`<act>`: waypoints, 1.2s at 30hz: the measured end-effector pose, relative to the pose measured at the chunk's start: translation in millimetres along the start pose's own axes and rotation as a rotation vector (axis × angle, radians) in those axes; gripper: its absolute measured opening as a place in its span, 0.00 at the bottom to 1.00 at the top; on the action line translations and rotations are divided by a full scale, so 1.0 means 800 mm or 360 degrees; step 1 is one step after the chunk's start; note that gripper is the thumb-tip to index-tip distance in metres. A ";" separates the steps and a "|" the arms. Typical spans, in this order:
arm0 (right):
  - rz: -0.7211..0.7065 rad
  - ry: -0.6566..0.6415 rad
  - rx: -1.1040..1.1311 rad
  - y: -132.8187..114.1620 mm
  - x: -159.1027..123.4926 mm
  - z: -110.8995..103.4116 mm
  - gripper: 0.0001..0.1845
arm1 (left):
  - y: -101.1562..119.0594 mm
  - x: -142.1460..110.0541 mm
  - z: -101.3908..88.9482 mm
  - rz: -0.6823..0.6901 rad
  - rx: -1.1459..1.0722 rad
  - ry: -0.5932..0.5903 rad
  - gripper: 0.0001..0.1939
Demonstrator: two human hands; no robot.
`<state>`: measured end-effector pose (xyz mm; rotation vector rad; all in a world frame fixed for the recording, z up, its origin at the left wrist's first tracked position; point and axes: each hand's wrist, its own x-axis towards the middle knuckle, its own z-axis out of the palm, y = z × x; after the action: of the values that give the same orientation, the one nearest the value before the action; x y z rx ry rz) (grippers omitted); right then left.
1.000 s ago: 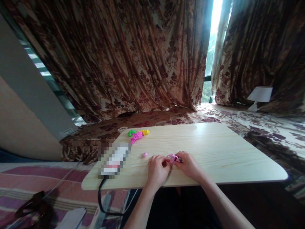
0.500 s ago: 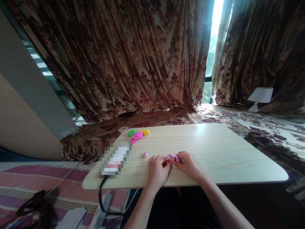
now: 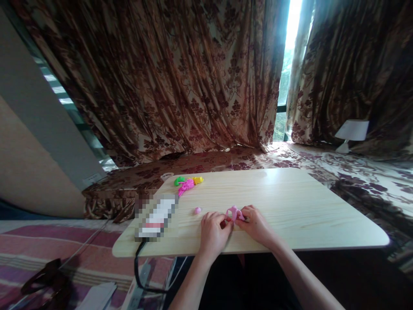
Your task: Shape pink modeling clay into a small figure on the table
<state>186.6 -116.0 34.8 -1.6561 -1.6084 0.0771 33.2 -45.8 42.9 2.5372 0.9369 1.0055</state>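
Between my hands is a looped strip of light pink modelling clay (image 3: pixel 235 212), bent into an arch over the table. My left hand (image 3: pixel 215 229) pinches its left end between thumb and fingers. On the other side, my right hand (image 3: pixel 256 224) grips the right end, with fingertips pressed together. A small pink clay ball (image 3: pixel 197 210) lies on the table just left of my left hand. Farther back sit a green lump (image 3: pixel 179 181), a bright pink lump (image 3: pixel 186 186) and a yellow lump (image 3: pixel 198 180), close together.
The pale wooden table (image 3: pixel 290 206) has rounded corners. A blurred-out flat object (image 3: pixel 157 216) rests at its left side, with a black cable (image 3: pixel 136 267) hanging over the front edge. A white lamp (image 3: pixel 351 131) stands on the ledge at the back right, before patterned curtains (image 3: pixel 193 77).
The pink strip has been turned slightly and its loop now shows wider and more open. Both hands stay in nearly the same place.
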 end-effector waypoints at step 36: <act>-0.0046 0.0013 0.0036 -0.006 -0.002 -0.004 0.03 | 0.000 -0.001 0.002 0.0003 0.0016 0.0048 0.04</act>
<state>183.7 -119.5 39.0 -1.6133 -1.6196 0.0737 33.7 -46.7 41.5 2.5382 0.9500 1.0449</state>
